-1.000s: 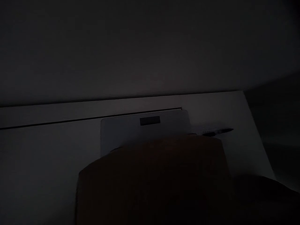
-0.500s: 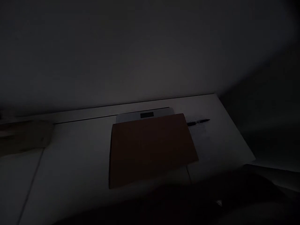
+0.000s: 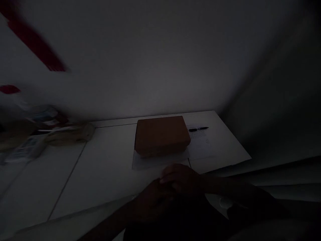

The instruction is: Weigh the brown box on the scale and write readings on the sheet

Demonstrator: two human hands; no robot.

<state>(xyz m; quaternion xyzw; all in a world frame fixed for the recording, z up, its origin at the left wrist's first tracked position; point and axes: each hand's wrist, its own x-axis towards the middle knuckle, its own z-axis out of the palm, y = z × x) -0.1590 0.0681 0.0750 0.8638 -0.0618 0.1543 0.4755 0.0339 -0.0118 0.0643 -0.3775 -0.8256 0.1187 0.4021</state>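
Very dark frame, detail is limited.

- Brown cardboard box [image 3: 162, 135]: closed, lid flat, sits far-centre on the white table [image 3: 105, 160]. No print, label or tape readable on it. Contents not visible.
- Box rests on a flat white slab [image 3: 155, 162]. The slab's near edge sticks out past the box toward the hands.
- Black pen [image 3: 198, 129] just right of the box, lying on a paper sheet [image 3: 203, 142]. Faint print on the sheet, too small to read.
- Right hand [image 3: 182, 179]: near-centre, just short of the slab, not touching box or slab. Its fingers [image 3: 168, 174] are curled down over the left hand.
- Left hand [image 3: 151, 199]: under and nearer than the right, mostly in shadow. Cannot tell how its fingers are set, or whether either hand holds anything.
- Far left: blurred clutter [image 3: 50, 134] on the table against the wall [image 3: 150, 67], bottle-like shapes and packets. Some labels present, none legible.
- Upper left on the wall: 1 red diagonal stripe [image 3: 32, 40], blurred, no text made out.
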